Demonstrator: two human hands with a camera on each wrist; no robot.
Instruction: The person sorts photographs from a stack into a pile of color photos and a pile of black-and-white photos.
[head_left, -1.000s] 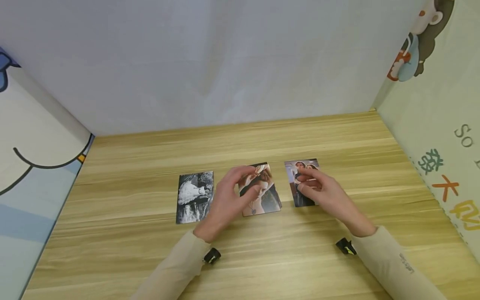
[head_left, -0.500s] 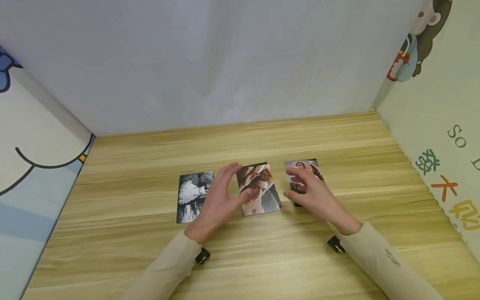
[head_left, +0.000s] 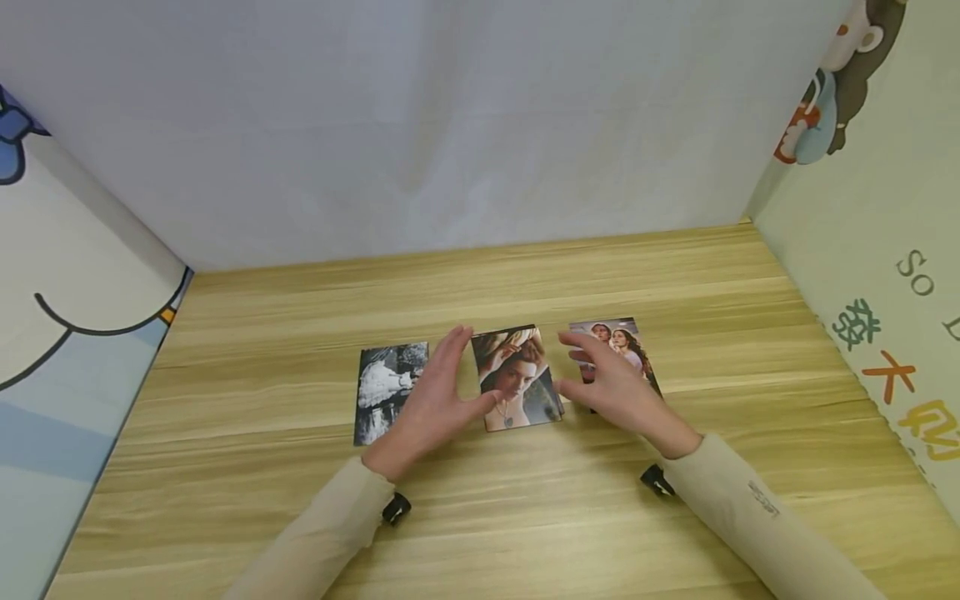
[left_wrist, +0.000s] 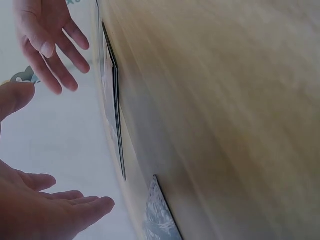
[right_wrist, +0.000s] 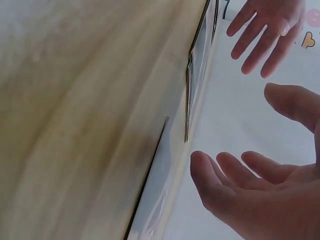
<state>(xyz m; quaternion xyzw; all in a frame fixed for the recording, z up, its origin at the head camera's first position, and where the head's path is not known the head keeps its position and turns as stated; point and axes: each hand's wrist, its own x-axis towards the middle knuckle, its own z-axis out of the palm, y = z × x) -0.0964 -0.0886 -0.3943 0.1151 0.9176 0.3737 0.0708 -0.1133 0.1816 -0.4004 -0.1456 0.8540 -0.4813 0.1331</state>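
Three picture cards lie in a row on the wooden table. My left hand (head_left: 431, 408) hovers between the black-and-white card (head_left: 381, 385) and the middle cards (head_left: 521, 392), its thumb overlapping the latter in the head view. Those middle cards are a small stack with slightly uneven edges; a portrait shows on top. Over the lower left of the right card (head_left: 628, 340), which pictures two people, hangs my right hand (head_left: 618, 392), its fingertips toward the stack. Both hands have parted, relaxed fingers and hold nothing. In the left wrist view the stack (left_wrist: 112, 95) appears edge-on, apart from the fingers.
The wood-grain table (head_left: 480, 533) meets a pale fabric wall (head_left: 450, 133) behind. Printed panels with cartoon figures stand at left and right. A small black device (head_left: 396, 508) sits at the left wrist, another black device (head_left: 657, 481) at the right.
Both hands have shifted left, the right one farther, and their fingers have spread wider. More of the middle stack and the right card's picture now shows. The cards lie where they were.
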